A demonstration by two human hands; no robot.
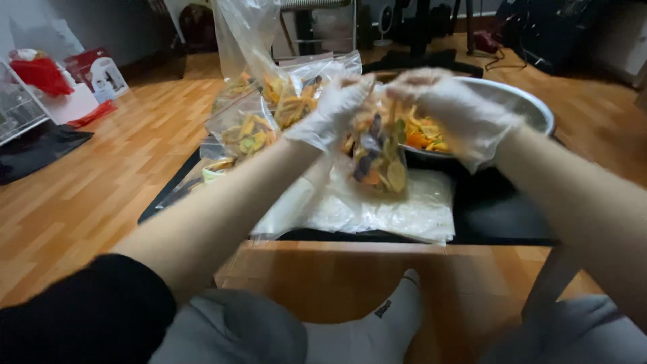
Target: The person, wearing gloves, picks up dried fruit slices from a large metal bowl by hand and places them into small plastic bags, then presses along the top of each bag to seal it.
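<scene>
Holding: both gloved hands, left hand (331, 111) and right hand (453, 108), are pinching a clear chip bag (377, 152) shut at its top.
Behind bag: a metal bowl (532, 108) is sitting.

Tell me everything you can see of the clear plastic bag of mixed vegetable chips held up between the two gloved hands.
The clear plastic bag of mixed vegetable chips hangs upright above a flat stack of empty clear bags. It is thin, see-through film, roughly half full of orange, yellow, pale green and dark purple slices. The left hand and the right hand, both in thin translucent gloves, pinch its top edge from either side. Motion blur hides whether the mouth is sealed. Behind it sits a metal bowl of similar chips.
</scene>
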